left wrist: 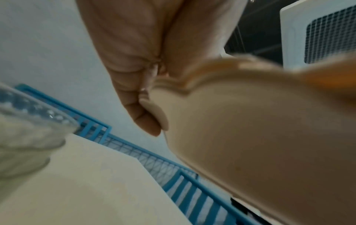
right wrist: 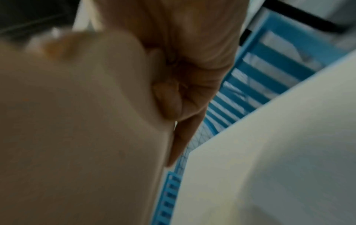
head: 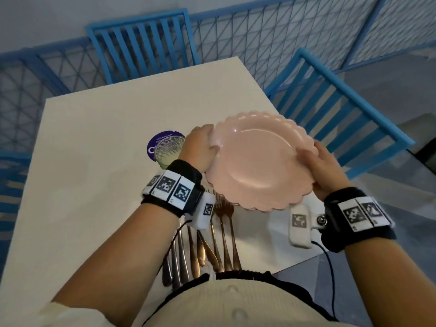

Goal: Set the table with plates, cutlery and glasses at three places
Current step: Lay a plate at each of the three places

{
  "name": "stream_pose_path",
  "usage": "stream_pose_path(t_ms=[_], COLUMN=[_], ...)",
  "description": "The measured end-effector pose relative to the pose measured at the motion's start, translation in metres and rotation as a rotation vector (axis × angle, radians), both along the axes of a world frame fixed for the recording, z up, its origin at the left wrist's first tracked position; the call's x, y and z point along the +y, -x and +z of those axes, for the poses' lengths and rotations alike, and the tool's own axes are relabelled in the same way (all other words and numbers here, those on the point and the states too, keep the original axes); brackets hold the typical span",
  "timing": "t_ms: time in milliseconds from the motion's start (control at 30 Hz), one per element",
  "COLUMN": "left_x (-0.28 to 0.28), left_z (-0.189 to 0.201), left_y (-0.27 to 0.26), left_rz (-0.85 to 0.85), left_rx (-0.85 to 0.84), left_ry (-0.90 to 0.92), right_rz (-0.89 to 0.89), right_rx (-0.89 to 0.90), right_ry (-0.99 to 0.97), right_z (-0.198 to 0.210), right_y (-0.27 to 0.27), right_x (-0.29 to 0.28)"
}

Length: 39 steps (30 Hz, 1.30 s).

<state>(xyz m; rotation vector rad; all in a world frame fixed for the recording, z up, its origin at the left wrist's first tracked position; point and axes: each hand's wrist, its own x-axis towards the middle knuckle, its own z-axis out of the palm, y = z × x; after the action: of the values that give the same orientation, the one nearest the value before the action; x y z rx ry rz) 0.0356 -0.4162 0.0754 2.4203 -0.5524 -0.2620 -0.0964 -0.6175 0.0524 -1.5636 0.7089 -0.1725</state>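
- Gripping a pale pink round plastic plate with scalloped rim (head: 259,161) from both sides: left hand (head: 200,147) on its left edge, right hand (head: 326,166) on its right edge.
- Holding the plate in the air above the near right part of the cream rectangular table (head: 99,142), tilted slightly, hollow side facing up.
- Showing only in the head view: a second scalloped edge peeking out under the near rim, so possibly a stack; count not clear.
- Lying under the plate near the table's front edge, seen only from the head: a bundle of gold and silver metal cutlery (head: 212,244), forks and spoon-like handles side by side.
- Standing behind the left hand on a purple round sticker (head: 157,145): a clear cut-pattern drinking glass (head: 168,149), partly hidden by the wrist.
- Showing in the left wrist view what the head view hides: left-hand fingers (left wrist: 138,109) curling under the plate's underside (left wrist: 260,144), thumb side pressing on the rim; blurred glass (left wrist: 32,129) at the left edge.
- Showing in the right wrist view: right-hand fingers (right wrist: 185,106) curled tightly against the plate's underside (right wrist: 77,137), table surface (right wrist: 269,152) beyond; heavily blurred.
- Looking matte and beige from below, glossy pink with a shallow round well from above.
- Surrounding the table: blue slatted wooden chairs (head: 342,109) and a blue mesh railing (head: 259,38).
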Motion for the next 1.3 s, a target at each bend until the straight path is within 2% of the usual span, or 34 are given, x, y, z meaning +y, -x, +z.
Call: stream_pose_path(t_ms=[67, 167, 300, 433, 600, 700, 800, 900, 1100, 1200, 1300], left_x=[0.019, 0.052, 0.096, 0.137, 0.192, 0.224, 0.254, 0.287, 0.348, 0.367, 0.37], left_z=[0.008, 0.015, 0.015, 0.008, -0.001, -0.011, -0.02, -0.027, -0.044, -0.065, -0.081], left_y=[-0.005, -0.013, -0.016, -0.021, -0.025, -0.029, -0.035, -0.042, -0.049, -0.054, -0.059], left_rz=[0.102, 0.233, 0.358, 0.519, 0.72, 0.831, 0.911, 1.068, 1.39, 1.48, 1.483], left_rx=[-0.003, -0.019, -0.037, -0.07, -0.028, 0.053, 0.119, 0.127, 0.072, 0.117, 0.2], left_ry=[0.064, 0.135, 0.181, 0.21, 0.28, 0.325, 0.374, 0.462, 0.649, 0.703, 0.689], right_rz=[0.045, 0.108, 0.184, 0.286, 0.422, 0.455, 0.437, 0.397, 0.236, 0.178, 0.116], right_rx=[-0.072, -0.143, -0.205, -0.211, -0.177, -0.163, -0.151, -0.152, -0.143, -0.16, -0.18], right_ry=[-0.26, -0.437, -0.363, -0.375, -0.412, -0.406, -0.326, -0.254, -0.283, -0.249, -0.247], right_z=[0.009, 0.012, 0.012, 0.014, 0.016, 0.013, 0.009, 0.006, 0.0, 0.004, 0.004], right_y=[-0.01, -0.025, -0.054, -0.076, -0.096, -0.107, -0.116, -0.124, -0.142, -0.149, -0.157], right_x=[0.011, 0.03, 0.069, 0.111, 0.162, 0.19, 0.215, 0.232, 0.242, 0.248, 0.253])
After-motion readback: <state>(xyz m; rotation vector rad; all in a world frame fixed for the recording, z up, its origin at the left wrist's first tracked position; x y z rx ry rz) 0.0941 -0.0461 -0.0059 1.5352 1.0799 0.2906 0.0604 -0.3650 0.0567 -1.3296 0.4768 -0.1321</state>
